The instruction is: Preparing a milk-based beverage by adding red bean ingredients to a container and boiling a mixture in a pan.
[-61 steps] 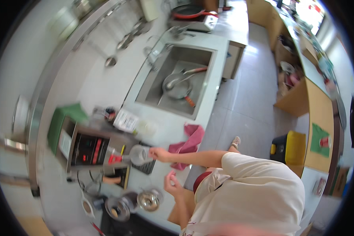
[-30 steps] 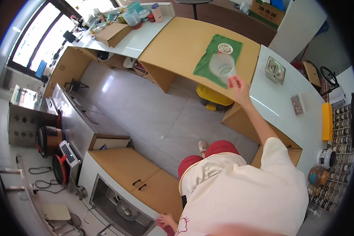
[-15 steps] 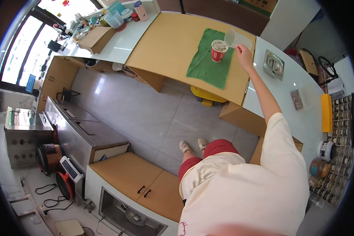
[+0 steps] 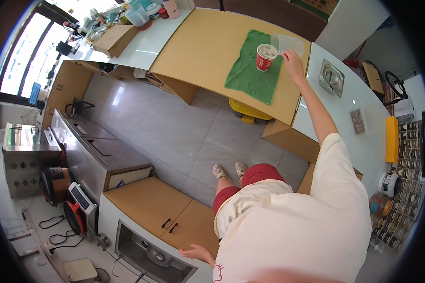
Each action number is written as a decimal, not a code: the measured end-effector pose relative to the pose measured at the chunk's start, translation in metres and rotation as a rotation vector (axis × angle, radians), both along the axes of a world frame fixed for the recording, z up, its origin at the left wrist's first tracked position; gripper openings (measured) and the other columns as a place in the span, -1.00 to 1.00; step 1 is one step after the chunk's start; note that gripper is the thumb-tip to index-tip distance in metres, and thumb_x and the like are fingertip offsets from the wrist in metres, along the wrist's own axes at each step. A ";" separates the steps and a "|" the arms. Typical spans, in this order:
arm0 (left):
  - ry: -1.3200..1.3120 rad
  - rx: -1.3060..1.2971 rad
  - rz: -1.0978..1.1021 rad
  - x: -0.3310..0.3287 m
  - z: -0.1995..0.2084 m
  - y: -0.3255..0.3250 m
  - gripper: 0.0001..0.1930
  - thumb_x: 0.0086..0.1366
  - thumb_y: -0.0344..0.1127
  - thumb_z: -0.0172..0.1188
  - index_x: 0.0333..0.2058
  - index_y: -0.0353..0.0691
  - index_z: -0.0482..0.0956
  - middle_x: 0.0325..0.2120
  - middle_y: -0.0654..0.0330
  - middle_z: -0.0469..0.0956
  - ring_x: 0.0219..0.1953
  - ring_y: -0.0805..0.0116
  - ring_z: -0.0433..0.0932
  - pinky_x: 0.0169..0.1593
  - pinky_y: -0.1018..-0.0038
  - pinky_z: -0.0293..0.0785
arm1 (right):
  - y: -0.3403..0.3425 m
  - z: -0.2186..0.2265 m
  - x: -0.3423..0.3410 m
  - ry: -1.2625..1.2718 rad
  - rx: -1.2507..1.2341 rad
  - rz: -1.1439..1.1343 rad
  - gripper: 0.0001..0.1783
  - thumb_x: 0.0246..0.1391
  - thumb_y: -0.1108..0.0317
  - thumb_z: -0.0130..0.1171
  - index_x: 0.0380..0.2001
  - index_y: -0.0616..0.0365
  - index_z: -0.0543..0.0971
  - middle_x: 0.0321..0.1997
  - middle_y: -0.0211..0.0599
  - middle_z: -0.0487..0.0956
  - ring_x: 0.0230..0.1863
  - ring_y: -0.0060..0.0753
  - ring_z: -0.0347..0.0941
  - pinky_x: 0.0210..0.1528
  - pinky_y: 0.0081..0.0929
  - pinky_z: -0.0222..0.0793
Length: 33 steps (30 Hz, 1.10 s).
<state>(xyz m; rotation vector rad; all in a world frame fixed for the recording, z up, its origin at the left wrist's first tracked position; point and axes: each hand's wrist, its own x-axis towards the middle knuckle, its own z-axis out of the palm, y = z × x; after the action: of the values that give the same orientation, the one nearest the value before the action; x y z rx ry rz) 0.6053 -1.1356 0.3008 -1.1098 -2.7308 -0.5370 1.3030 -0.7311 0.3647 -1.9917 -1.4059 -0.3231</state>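
Note:
My right hand (image 4: pixel 293 61) reaches out over the far counter, fingers closed on a translucent plastic cup (image 4: pixel 290 43) tipped onto its side. The mouth of the plastic cup faces left, beside a red paper cup (image 4: pixel 264 61) with a white rim. Pale contents, possibly ice, fill the paper cup near its top; it stands upright on a green cloth (image 4: pixel 252 78). Low in the view, my left hand (image 4: pixel 197 253) shows with fingers stretched out and nothing in them, close to the sink (image 4: pixel 123 247) and the cabinet doors (image 4: pixel 182 214).
Right of the cloth, a lidded metal container (image 4: pixel 331 78) and a clear box of brown pieces (image 4: pixel 358 121) sit on the white counter. A cardboard box (image 4: pixel 115 41) stands at the far left. Below the wooden counter is a yellow-lidded bin (image 4: pixel 248 111). Jars (image 4: pixel 387 183) line the right side.
The plastic cup in my right hand has turned, so its mouth shows narrower. My left hand has come into view by the sink. The whole view has shifted slightly.

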 end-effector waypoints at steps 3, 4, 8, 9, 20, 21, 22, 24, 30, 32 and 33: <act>0.000 0.002 -0.117 0.004 -0.006 0.009 -0.47 0.04 -0.58 -0.01 0.06 -0.40 0.18 0.05 -0.10 0.22 0.12 -0.05 0.23 0.18 0.15 0.16 | 0.004 0.002 -0.006 -0.015 -0.004 0.015 -0.82 0.08 0.28 0.07 -0.44 0.18 0.51 -0.36 -0.17 0.47 -0.27 -0.04 0.42 -0.27 -0.21 0.34; -0.043 0.042 -0.141 0.009 -0.008 0.017 -0.46 0.03 -0.59 -0.01 0.06 -0.39 0.18 0.05 -0.10 0.21 0.12 -0.04 0.23 0.18 0.14 0.15 | 0.004 0.003 -0.007 -0.022 -0.014 0.017 -0.81 0.08 0.28 0.07 -0.44 0.18 0.50 -0.36 -0.17 0.47 -0.27 -0.04 0.42 -0.27 -0.20 0.35; -0.135 0.126 -0.215 0.009 -0.021 0.023 -0.45 0.01 -0.60 0.00 0.06 -0.38 0.18 0.05 -0.08 0.19 0.12 -0.02 0.22 0.18 0.13 0.14 | 0.001 0.006 -0.008 -0.019 -0.013 0.021 -0.81 0.07 0.28 0.08 -0.45 0.18 0.50 -0.37 -0.17 0.47 -0.28 -0.04 0.42 -0.27 -0.20 0.35; -0.135 0.125 -0.217 0.008 -0.023 0.022 -0.45 0.01 -0.60 0.00 0.06 -0.38 0.18 0.05 -0.08 0.19 0.12 -0.02 0.22 0.18 0.13 0.14 | 0.000 0.006 -0.008 -0.025 -0.010 0.026 -0.82 0.07 0.29 0.08 -0.45 0.19 0.50 -0.37 -0.17 0.47 -0.28 -0.04 0.42 -0.27 -0.20 0.35; -0.186 0.133 -0.277 0.027 -0.025 0.030 -0.43 0.01 -0.60 0.00 0.07 -0.40 0.17 0.05 -0.08 0.21 0.07 0.00 0.29 0.15 0.14 0.17 | 0.006 0.013 -0.008 -0.065 -0.034 0.030 -0.83 0.06 0.31 0.08 -0.47 0.20 0.48 -0.38 -0.19 0.46 -0.27 -0.07 0.42 -0.27 -0.20 0.36; -0.186 0.138 -0.272 0.028 -0.025 0.031 -0.43 0.01 -0.60 0.00 0.07 -0.40 0.17 0.05 -0.08 0.21 0.07 0.00 0.29 0.15 0.14 0.17 | 0.007 0.013 -0.008 -0.095 -0.054 0.032 -0.84 0.05 0.32 0.08 -0.47 0.19 0.48 -0.37 -0.20 0.46 -0.25 -0.08 0.42 -0.26 -0.21 0.36; -0.186 0.137 -0.266 0.029 -0.025 0.029 -0.43 0.01 -0.60 0.00 0.07 -0.41 0.17 0.05 -0.08 0.21 0.08 0.00 0.28 0.15 0.14 0.17 | 0.008 0.012 -0.008 -0.123 -0.074 0.038 -0.85 0.05 0.32 0.07 -0.46 0.18 0.48 -0.36 -0.20 0.46 -0.23 -0.10 0.41 -0.24 -0.21 0.36; -0.182 0.147 -0.243 0.030 -0.024 0.026 -0.43 0.01 -0.59 0.00 0.07 -0.41 0.17 0.06 -0.08 0.20 0.08 0.00 0.28 0.15 0.14 0.17 | 0.012 0.012 -0.010 -0.135 -0.087 0.059 -0.85 0.05 0.32 0.06 -0.45 0.17 0.48 -0.35 -0.21 0.46 -0.22 -0.10 0.41 -0.23 -0.22 0.36; -0.204 0.160 -0.162 0.035 -0.013 0.013 -0.45 0.04 -0.59 -0.02 0.08 -0.42 0.15 0.08 -0.11 0.15 0.12 -0.03 0.21 0.18 0.16 0.13 | 0.029 -0.016 0.008 0.080 -0.011 0.036 -0.81 0.06 0.31 0.03 -0.40 0.19 0.54 -0.33 -0.15 0.51 -0.23 -0.03 0.44 -0.19 -0.19 0.34; -0.235 0.148 -0.197 0.037 -0.007 0.018 -0.46 0.04 -0.59 0.00 0.07 -0.42 0.16 0.08 -0.09 0.16 0.13 -0.03 0.20 0.19 0.17 0.12 | 0.029 -0.032 0.045 0.101 0.092 -0.057 -0.78 0.09 0.25 0.05 -0.34 0.16 0.58 -0.30 -0.14 0.56 -0.22 -0.09 0.49 -0.18 -0.26 0.37; -0.245 0.179 -0.166 0.038 -0.005 0.023 -0.46 0.04 -0.59 0.00 0.07 -0.42 0.16 0.08 -0.09 0.16 0.13 -0.03 0.20 0.19 0.17 0.12 | 0.030 -0.039 0.077 0.138 0.182 -0.084 -0.78 0.08 0.26 0.06 -0.33 0.16 0.58 -0.30 -0.15 0.58 -0.26 -0.13 0.51 -0.19 -0.29 0.39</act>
<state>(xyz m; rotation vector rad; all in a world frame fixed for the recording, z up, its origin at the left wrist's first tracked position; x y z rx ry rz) 0.6437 -1.1130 0.2953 -1.3085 -2.7319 -0.9805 1.3801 -0.7013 0.3261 -1.8889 -1.1675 -0.3323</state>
